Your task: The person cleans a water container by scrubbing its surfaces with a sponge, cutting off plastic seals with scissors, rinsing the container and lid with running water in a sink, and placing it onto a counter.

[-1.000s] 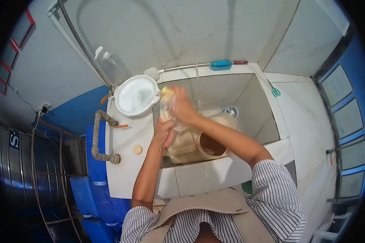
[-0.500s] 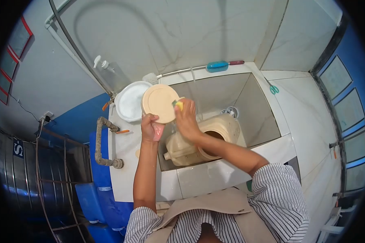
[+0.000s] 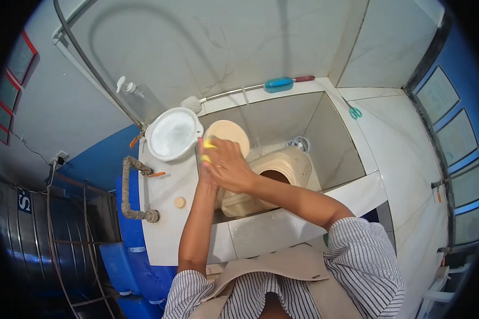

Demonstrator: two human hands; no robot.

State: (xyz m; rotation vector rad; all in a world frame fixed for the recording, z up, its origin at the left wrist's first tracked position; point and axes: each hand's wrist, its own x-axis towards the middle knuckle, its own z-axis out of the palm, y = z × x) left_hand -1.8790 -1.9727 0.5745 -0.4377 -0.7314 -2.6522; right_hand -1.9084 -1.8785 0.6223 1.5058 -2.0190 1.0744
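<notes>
A round cream lid (image 3: 229, 134) is held above the sink's left end by my left hand (image 3: 206, 174), which is mostly hidden behind my right. Across the lid's lower left side lies my right hand (image 3: 228, 164), closed on a yellow sponge (image 3: 209, 142) that shows between its fingers. Below them, in the sink, a large cream jerrycan (image 3: 290, 167) lies with its wide round mouth facing up. A white basin (image 3: 174, 133) of suds stands just left of the lid.
A small cream cap (image 3: 180, 202) lies on the left ledge near a pipe (image 3: 126, 186). Behind the sink (image 3: 335, 143) rest a long-handled brush (image 3: 234, 91) and a blue brush (image 3: 278, 84). Green-handled scissors (image 3: 355, 112) lie on the right ledge. A pump bottle (image 3: 143, 101) stands at back left.
The lid has turned and shifted slightly right and down. My right hand with the sponge has moved left across it, over my left hand. The small cap shows again on the ledge.
</notes>
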